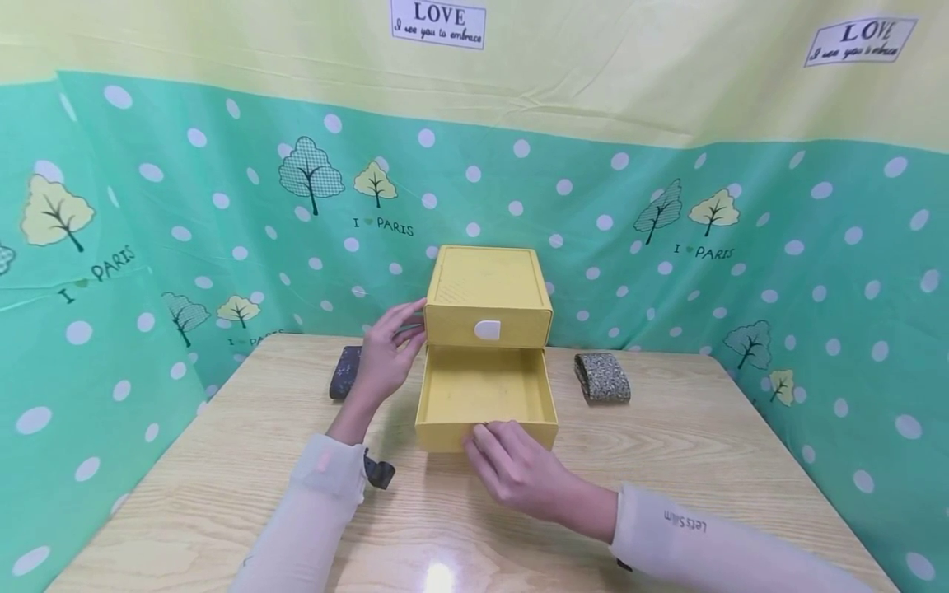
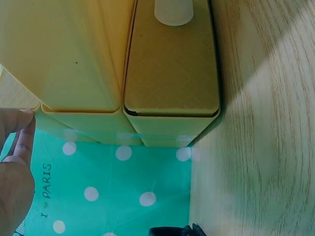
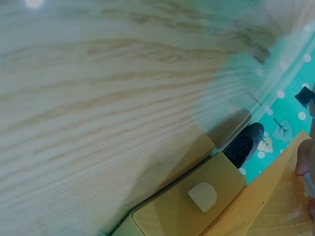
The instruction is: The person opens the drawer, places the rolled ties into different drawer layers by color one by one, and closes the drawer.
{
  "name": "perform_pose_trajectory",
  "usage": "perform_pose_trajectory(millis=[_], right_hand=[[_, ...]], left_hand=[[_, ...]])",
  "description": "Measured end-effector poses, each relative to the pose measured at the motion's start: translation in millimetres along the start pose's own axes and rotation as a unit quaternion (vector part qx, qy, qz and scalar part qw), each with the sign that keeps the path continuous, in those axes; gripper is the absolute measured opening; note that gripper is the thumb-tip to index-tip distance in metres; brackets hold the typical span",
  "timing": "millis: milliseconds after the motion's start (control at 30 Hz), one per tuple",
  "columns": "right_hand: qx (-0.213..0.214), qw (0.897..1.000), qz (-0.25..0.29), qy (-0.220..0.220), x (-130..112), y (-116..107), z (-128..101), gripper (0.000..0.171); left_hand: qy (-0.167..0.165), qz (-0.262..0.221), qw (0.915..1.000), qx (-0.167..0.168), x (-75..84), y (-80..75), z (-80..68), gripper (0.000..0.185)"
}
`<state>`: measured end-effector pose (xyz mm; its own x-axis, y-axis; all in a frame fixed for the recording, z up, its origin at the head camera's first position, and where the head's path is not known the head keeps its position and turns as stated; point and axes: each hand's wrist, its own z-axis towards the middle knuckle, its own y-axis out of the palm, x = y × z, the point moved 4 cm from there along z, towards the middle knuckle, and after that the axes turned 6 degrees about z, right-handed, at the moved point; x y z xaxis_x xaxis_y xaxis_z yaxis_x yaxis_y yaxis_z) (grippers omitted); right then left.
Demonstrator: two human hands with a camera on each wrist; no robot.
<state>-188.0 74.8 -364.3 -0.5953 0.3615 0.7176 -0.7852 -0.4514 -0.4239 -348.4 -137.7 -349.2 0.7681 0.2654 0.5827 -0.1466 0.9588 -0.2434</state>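
Observation:
A yellow stacked drawer box (image 1: 485, 276) stands on the table, with a white tab (image 1: 487, 329) on its top front. Below that, the middle drawer (image 1: 485, 387) is pulled out and its inside is bare. My right hand (image 1: 522, 469) grips the front of this drawer at its middle, fingers curled at the edge and covering the tab there. My left hand (image 1: 387, 354) rests against the left side of the box near the top, thumb at the front corner. In the left wrist view, the bottom drawer (image 2: 172, 69) sits closed under the pulled-out one.
Left of the box, partly behind my left hand, lies a dark patterned folded piece (image 1: 343, 375). A grey speckled folded piece (image 1: 602, 377) is to the right. A wood-grain table (image 1: 704, 461) carries everything, and a green and yellow printed curtain (image 1: 519, 181) surrounds its back and sides.

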Motion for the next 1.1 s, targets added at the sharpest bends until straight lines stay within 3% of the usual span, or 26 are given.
perform_pose_trajectory(millis=[1100], right_hand=[[0.006,1.0,0.008,-0.017,-10.9,-13.0,4.8,0.029]], left_hand=[[0.002,0.001,1.0,-0.003,1.9,-0.2,0.6,0.055]])
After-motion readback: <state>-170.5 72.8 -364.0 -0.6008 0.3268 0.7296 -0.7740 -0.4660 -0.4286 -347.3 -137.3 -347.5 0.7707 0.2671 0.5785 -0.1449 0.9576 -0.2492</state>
